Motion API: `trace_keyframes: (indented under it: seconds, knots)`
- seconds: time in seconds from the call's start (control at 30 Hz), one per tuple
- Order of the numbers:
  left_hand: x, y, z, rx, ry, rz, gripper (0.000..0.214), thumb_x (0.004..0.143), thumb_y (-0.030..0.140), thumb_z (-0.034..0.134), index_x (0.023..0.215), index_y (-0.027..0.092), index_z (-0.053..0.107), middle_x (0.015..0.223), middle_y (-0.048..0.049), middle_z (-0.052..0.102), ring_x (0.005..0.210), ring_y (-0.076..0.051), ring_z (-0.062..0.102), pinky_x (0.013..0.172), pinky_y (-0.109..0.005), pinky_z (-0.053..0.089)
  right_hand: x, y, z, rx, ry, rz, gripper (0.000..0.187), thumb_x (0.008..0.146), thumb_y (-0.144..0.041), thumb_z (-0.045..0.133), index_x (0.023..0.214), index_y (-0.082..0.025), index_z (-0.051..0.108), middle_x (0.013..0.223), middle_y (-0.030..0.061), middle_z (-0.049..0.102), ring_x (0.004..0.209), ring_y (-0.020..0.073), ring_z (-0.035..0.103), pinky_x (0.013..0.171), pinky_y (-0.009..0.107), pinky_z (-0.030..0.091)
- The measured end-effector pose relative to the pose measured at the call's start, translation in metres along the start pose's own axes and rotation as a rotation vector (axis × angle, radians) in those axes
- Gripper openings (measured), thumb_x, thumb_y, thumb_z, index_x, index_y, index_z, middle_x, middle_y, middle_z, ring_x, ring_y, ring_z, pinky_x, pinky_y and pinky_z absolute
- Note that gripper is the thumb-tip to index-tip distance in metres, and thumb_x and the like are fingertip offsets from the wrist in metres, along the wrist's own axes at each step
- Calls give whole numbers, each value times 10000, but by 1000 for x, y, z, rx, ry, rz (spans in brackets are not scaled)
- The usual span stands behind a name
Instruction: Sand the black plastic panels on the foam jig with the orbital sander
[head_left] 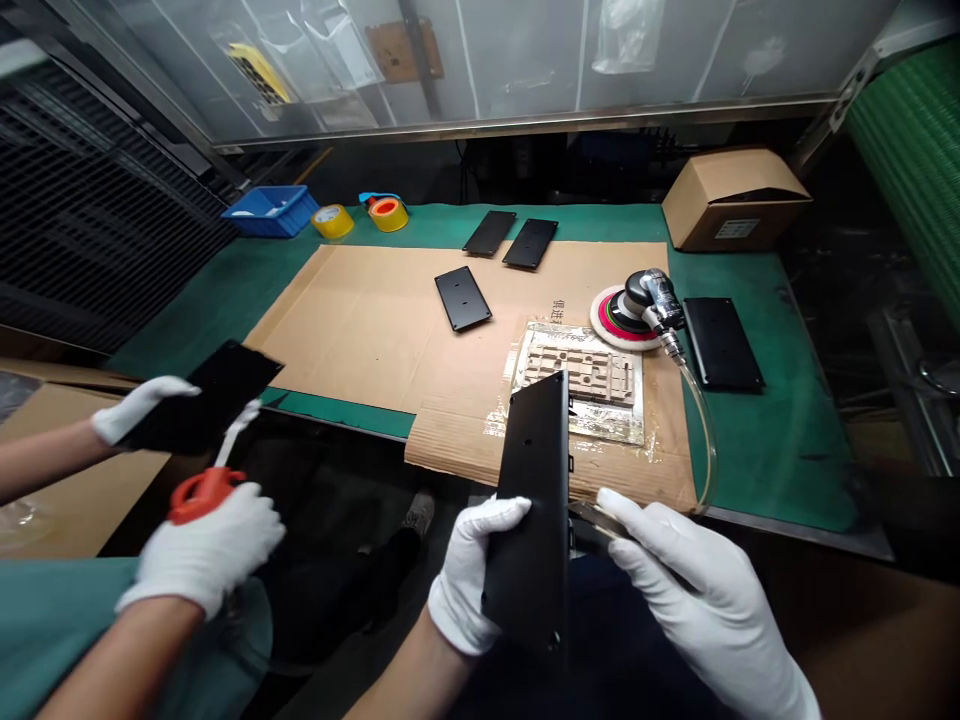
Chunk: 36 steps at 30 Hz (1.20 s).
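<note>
My left hand [474, 575], in a white glove, grips a black rectangular plate [534, 510] by its left edge and holds it upright in front of the bench edge. My right hand [694, 590], also gloved, lies against the plate's right edge. Its fingers rest along a thin, flat, dark piece [594, 520] that I cannot make out well. Just beyond the plate, a shiny jig with cut-outs [581, 385] lies on the cardboard sheet [375, 320].
At left, a co-worker's gloved hand [139, 405] holds another black plate [206, 395], and the other hand [210, 550] holds a red-handled blow gun [196, 492]. More black plates [463, 297], [721, 343], an air sander [637, 308], tape rolls [334, 221], a blue tray [271, 210] and a carton [731, 198] sit on the green bench.
</note>
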<state>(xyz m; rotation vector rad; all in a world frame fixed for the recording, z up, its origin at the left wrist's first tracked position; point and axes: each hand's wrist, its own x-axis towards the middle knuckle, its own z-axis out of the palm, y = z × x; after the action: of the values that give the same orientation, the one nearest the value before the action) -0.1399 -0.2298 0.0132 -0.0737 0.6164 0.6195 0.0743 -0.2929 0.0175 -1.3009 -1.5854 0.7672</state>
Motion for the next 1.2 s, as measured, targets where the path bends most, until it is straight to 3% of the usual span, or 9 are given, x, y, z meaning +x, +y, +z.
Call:
trace_keyframes:
  seconds: [0.47,0.57,0.67,0.73,0.8,0.9,1.0,1.13,1.2]
  knots:
    - [2,-1,-9,-87,61,-37,149,797,125,698,885,56,796,818,-112,802,725,-203,767,749,-274,597,-2,0,-7,79,-100,-46,480,956,-151,653,1412,-303,646,771,0,687,644,122,647,606,220,544]
    - [3,-1,-10,-59,102,-6,110,807,125,701,858,79,786,815,-108,799,749,-204,771,744,-267,596,-7,16,-16,150,-121,58,388,934,-225,699,1308,-327,725,868,16,754,704,140,699,642,219,574]
    - [2,-1,-6,26,81,83,77,821,129,705,848,95,769,793,-99,789,721,-204,763,720,-271,597,-9,53,-36,60,184,350,383,939,-367,695,1312,-290,728,1047,51,782,810,181,736,722,266,608]
    - [3,5,0,138,51,160,107,855,171,719,921,99,763,820,-95,787,726,-199,757,723,-271,596,-7,84,-54,-150,434,526,463,939,-463,662,1366,-287,692,1133,58,768,925,225,734,823,334,607]
    - [11,22,8,336,35,232,224,889,228,733,1079,110,742,962,-104,793,840,-212,762,789,-279,592,-4,115,-73,-455,528,672,495,938,-508,612,1382,-301,681,1179,76,750,1038,296,708,922,432,571]
    - [42,66,19,737,-1,351,487,857,270,785,1310,160,646,1283,-121,721,1123,-265,706,945,-332,564,-3,149,-90,-805,378,830,520,973,-444,460,1414,-246,652,1126,155,723,938,348,703,837,488,549]
    - [95,119,31,1142,-116,409,636,786,324,830,1365,171,617,1418,-140,642,1267,-310,625,1057,-409,509,-5,167,-89,-940,208,838,517,960,-318,387,1375,-170,657,1130,198,684,880,338,684,747,456,522]
    - [174,165,55,1769,-396,326,607,762,362,820,1333,210,682,1378,-93,683,1319,-309,586,1138,-408,419,8,163,-80,-1058,297,753,526,945,-298,416,1382,-103,636,1297,232,628,1049,405,621,810,518,509]
    - [205,173,66,2060,-403,342,564,741,334,818,1288,240,722,1287,-69,733,1233,-315,636,1086,-390,443,25,151,-78,-1063,399,648,538,952,-318,438,1413,-98,607,1356,230,599,1113,406,594,861,534,502]
